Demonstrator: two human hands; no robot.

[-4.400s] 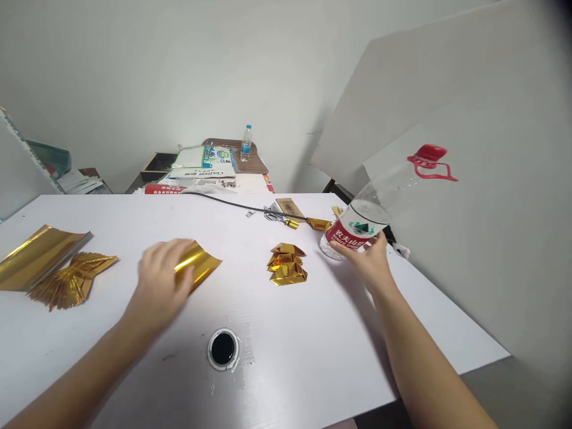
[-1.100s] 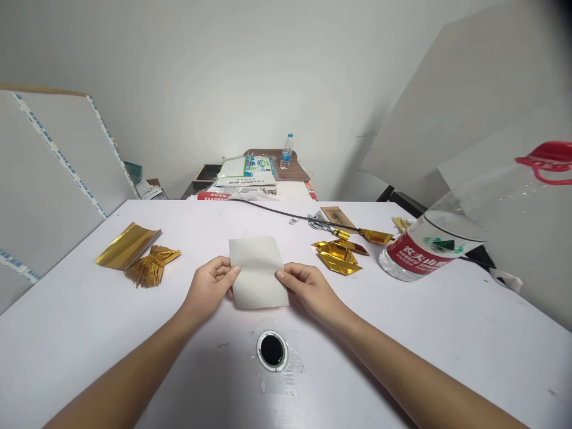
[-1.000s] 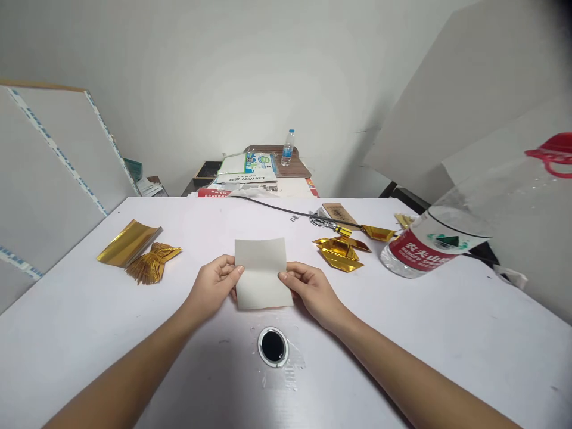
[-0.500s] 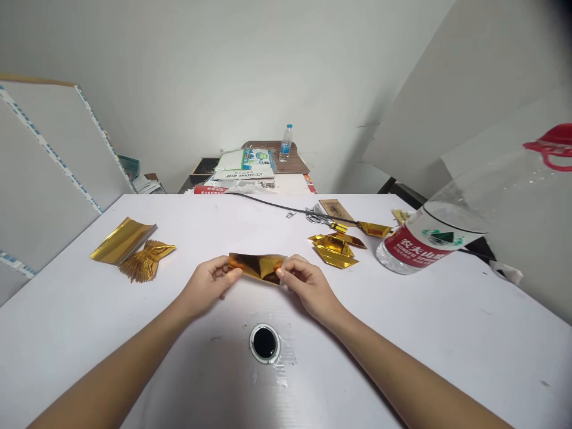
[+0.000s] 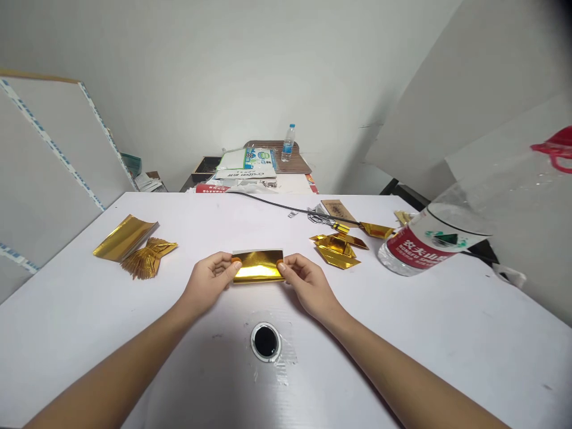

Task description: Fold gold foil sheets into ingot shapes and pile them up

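A shiny gold foil paper (image 5: 259,266), folded into a narrow strip, is stretched between my two hands just over the white table (image 5: 187,369). My left hand (image 5: 213,275) pinches its left end between thumb and fingers. At the other end my right hand (image 5: 305,277) grips it the same way, thumb on the near face. A pale edge shows along the strip's top. To the left lie a stack of gold foil sheets (image 5: 126,235) and a pleated gold paper fan shape (image 5: 147,259). Several folded gold paper pieces (image 5: 338,249) rest to the right.
A large clear plastic bottle (image 5: 413,247) with a red label leans at the right. A black cable (image 5: 277,204) crosses the table's far side near a brown card (image 5: 338,211). A round black-centred hole (image 5: 266,342) sits in front of me. Behind stands a small water bottle (image 5: 288,143).
The gold paper between my hands has turned from a bent, slanted shape to a level, flatter strip, its front now bright. My hands still hold both ends.
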